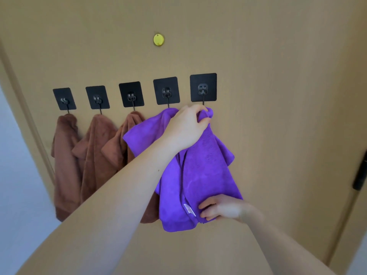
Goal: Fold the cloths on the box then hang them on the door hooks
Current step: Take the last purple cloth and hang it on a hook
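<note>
The purple cloth (200,175) hangs with its long axis running from 12 down to 6 o'clock against the tan door (278,96), its top bunched at the rightmost hook (203,88) and its bottom edge loose. It is a bright violet, fuzzy cloth, folded into layers, with one corner flaring out toward 9 o'clock and a small white label near the lower edge.

The left hand (186,128) has its grip closed around the bunched top of the cloth, fingers curled over it just beneath the hook's wire. The right hand (220,210) pinches the lower part of the cloth beside the label, at 6 o'clock from the left hand.

Toward 9 o'clock, four more black adhesive hooks stand in a row; three brown cloths (93,155) hang from the three leftmost. A round yellow disc (158,39) sits at 12 o'clock above the row.
</note>
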The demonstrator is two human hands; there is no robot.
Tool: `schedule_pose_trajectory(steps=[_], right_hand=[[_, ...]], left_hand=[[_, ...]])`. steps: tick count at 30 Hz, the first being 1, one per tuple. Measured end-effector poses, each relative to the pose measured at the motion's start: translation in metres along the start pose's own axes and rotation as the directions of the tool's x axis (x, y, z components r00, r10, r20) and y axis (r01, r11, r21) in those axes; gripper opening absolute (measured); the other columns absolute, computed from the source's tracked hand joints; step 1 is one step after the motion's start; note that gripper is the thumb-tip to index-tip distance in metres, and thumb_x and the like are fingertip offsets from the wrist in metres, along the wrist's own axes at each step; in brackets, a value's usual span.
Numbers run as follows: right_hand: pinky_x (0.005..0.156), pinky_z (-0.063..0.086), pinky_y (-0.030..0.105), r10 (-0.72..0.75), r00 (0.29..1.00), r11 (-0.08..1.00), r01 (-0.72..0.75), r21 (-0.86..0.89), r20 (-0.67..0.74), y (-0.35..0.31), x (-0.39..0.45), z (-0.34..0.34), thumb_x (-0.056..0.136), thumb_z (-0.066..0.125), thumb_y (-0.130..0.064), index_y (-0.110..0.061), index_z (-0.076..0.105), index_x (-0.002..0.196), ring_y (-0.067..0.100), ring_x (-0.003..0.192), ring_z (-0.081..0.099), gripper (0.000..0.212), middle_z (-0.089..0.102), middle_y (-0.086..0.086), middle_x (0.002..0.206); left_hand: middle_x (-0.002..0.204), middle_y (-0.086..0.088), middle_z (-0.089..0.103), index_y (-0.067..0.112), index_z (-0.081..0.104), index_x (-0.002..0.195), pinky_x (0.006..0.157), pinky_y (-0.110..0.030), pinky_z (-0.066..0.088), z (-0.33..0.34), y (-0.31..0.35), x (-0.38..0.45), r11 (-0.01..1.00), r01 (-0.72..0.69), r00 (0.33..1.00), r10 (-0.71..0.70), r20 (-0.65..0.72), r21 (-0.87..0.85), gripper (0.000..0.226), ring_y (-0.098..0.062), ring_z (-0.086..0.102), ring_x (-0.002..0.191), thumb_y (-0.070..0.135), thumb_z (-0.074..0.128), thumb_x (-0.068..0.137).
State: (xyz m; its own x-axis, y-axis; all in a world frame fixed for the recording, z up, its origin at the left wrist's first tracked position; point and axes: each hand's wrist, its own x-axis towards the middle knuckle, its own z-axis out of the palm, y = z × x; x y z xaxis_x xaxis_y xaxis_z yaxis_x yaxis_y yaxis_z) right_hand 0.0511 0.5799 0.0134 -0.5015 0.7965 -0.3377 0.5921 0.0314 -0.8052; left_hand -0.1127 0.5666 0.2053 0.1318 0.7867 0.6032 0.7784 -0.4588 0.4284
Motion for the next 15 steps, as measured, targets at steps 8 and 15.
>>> schedule_pose_trajectory(steps=[8,15], right_hand=[[0.097,0.057,0.034,-0.380,0.924,0.910,0.380,0.166,-0.030,-0.126,-0.073,-0.052,0.101,0.061,-0.017,-0.010,0.066,0.127,0.023,0.108,0.074,0.027,0.077,0.011,0.114],[0.108,0.051,0.043,-0.365,0.894,0.843,0.436,0.315,-0.259,-0.138,-0.056,-0.053,0.103,0.058,-0.014,-0.018,0.064,0.132,0.024,0.114,0.072,0.030,0.076,0.009,0.119]], left_hand=[[0.089,0.006,0.067,0.023,0.071,0.119,0.070,-0.028,0.040,-0.028,0.008,0.006,0.996,-0.027,0.998,0.022,0.065,0.085,0.025,-0.015,0.057,0.083,0.031,0.058,0.100],[0.080,0.006,0.066,0.020,0.075,0.107,0.068,-0.030,0.043,-0.031,0.003,0.010,0.995,-0.067,0.993,0.060,0.098,0.067,0.020,-0.014,0.056,0.079,0.028,0.059,0.099]])
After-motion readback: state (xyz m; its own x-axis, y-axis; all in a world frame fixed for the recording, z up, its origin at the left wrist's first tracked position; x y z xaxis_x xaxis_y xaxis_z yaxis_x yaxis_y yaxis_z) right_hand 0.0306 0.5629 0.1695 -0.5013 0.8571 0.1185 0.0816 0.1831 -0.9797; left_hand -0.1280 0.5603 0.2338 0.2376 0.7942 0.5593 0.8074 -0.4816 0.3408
